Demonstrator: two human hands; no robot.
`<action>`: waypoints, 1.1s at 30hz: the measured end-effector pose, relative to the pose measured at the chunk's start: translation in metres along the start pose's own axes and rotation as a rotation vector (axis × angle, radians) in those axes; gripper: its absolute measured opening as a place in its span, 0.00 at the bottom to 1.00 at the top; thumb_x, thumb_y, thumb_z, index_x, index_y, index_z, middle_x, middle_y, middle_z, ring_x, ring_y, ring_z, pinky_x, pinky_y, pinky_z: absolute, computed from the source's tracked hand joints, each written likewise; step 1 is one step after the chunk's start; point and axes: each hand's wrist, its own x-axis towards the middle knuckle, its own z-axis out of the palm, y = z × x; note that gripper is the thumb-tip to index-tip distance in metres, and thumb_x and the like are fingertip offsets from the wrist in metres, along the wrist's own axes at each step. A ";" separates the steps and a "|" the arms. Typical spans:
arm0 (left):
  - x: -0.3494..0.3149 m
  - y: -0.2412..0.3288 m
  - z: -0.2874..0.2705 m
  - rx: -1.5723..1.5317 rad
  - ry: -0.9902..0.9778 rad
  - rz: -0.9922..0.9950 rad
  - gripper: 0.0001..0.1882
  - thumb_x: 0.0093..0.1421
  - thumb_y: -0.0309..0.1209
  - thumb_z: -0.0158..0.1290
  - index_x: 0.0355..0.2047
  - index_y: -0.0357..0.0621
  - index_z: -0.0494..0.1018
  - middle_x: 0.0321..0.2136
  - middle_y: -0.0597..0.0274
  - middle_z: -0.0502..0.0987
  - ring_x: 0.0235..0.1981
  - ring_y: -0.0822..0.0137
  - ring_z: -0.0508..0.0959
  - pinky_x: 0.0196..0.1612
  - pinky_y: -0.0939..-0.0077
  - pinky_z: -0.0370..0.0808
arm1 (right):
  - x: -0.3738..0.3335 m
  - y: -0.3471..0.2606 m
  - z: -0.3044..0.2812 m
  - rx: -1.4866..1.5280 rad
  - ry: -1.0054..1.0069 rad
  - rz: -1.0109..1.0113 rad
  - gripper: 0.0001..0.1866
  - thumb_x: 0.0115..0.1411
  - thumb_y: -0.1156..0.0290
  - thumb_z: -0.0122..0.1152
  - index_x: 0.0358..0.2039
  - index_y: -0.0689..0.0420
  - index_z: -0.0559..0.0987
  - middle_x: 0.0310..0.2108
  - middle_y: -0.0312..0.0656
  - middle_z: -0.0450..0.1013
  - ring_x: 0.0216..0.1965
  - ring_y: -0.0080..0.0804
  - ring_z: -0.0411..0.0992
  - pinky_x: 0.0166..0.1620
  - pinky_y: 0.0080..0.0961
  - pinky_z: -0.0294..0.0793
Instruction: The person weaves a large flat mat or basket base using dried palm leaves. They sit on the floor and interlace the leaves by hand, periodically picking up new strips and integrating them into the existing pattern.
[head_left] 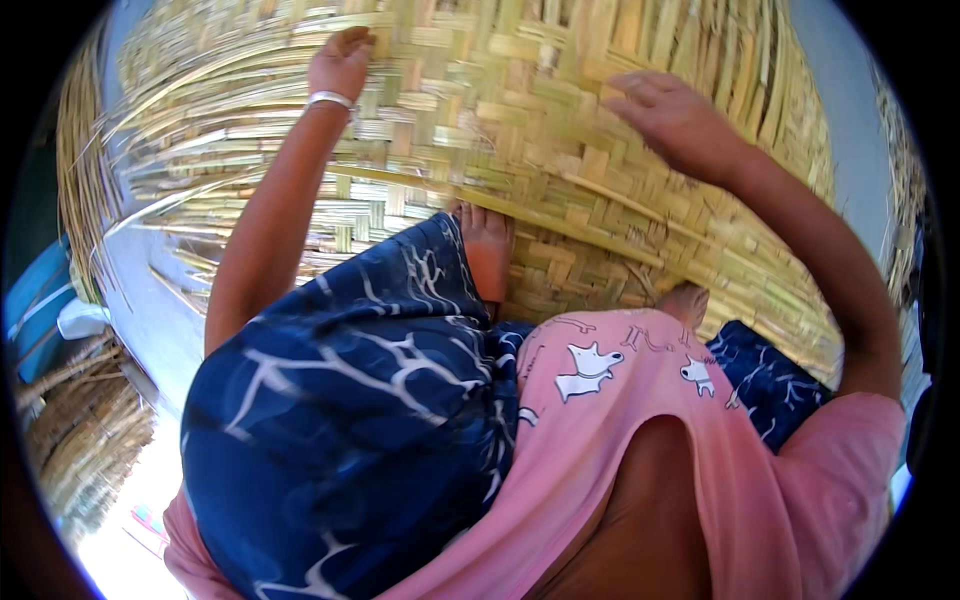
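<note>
A large mat (545,105) woven from flat, yellow-green cane-like strips spreads beneath both hands. My left hand (342,65), with a white band at its wrist, is over the upper left of the weave. Its fingers are curled closed beside the loose strips (230,75); what they grip, if anything, is hidden. Over the right part of the mat hovers my right hand (682,122), slightly blurred. Its fingers reach leftward, loosely apart, and no strip shows between them. One long strip (560,225) runs slantwise across the mat in front of my feet.
My bare foot (487,250) rests on the mat, with the other foot (685,302) to its right. Unwoven strip ends fan out at the left over the grey floor (165,290). Bundled stalks (85,170) stand along the far left, near a white object (83,319).
</note>
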 end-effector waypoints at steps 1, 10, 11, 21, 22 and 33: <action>-0.002 0.006 -0.003 0.005 -0.025 -0.043 0.15 0.54 0.27 0.51 0.43 0.39 0.72 0.37 0.61 0.79 0.40 0.72 0.77 0.44 0.82 0.71 | -0.021 0.002 -0.015 -0.041 -0.023 0.005 0.15 0.50 0.76 0.50 0.40 0.59 0.73 0.47 0.47 0.69 0.49 0.43 0.66 0.51 0.33 0.65; -0.140 0.109 0.063 0.595 -0.676 0.628 0.22 0.52 0.32 0.55 0.48 0.43 0.67 0.44 0.51 0.72 0.47 0.52 0.70 0.51 0.63 0.66 | -0.190 -0.040 -0.037 0.181 -0.380 0.430 0.14 0.50 0.72 0.55 0.39 0.58 0.73 0.36 0.45 0.72 0.40 0.44 0.69 0.41 0.36 0.70; -0.154 0.116 0.065 0.652 -0.823 0.602 0.21 0.52 0.32 0.55 0.47 0.43 0.68 0.42 0.53 0.72 0.45 0.52 0.71 0.48 0.63 0.66 | -0.204 -0.050 -0.028 0.220 -0.388 0.455 0.16 0.49 0.71 0.58 0.39 0.58 0.72 0.37 0.44 0.71 0.40 0.44 0.69 0.42 0.35 0.69; -0.160 0.108 0.083 0.622 -0.797 0.584 0.10 0.54 0.33 0.52 0.34 0.42 0.73 0.30 0.56 0.75 0.32 0.54 0.75 0.33 0.66 0.72 | -0.268 -0.097 0.058 0.370 -0.140 0.845 0.13 0.53 0.64 0.57 0.37 0.55 0.73 0.34 0.44 0.72 0.38 0.44 0.69 0.41 0.35 0.69; -0.156 0.119 0.082 0.601 -0.796 0.474 0.09 0.55 0.34 0.52 0.32 0.42 0.74 0.29 0.55 0.76 0.30 0.54 0.75 0.32 0.66 0.72 | -0.265 -0.094 0.057 0.476 -0.120 0.930 0.12 0.54 0.63 0.56 0.36 0.55 0.73 0.32 0.45 0.72 0.36 0.46 0.70 0.40 0.36 0.69; -0.158 0.130 0.091 0.678 -1.012 0.209 0.15 0.55 0.40 0.54 0.23 0.40 0.73 0.18 0.52 0.74 0.21 0.55 0.75 0.25 0.68 0.70 | -0.250 -0.087 0.019 0.360 -0.125 1.008 0.17 0.59 0.54 0.49 0.26 0.55 0.73 0.20 0.46 0.70 0.25 0.49 0.69 0.30 0.40 0.67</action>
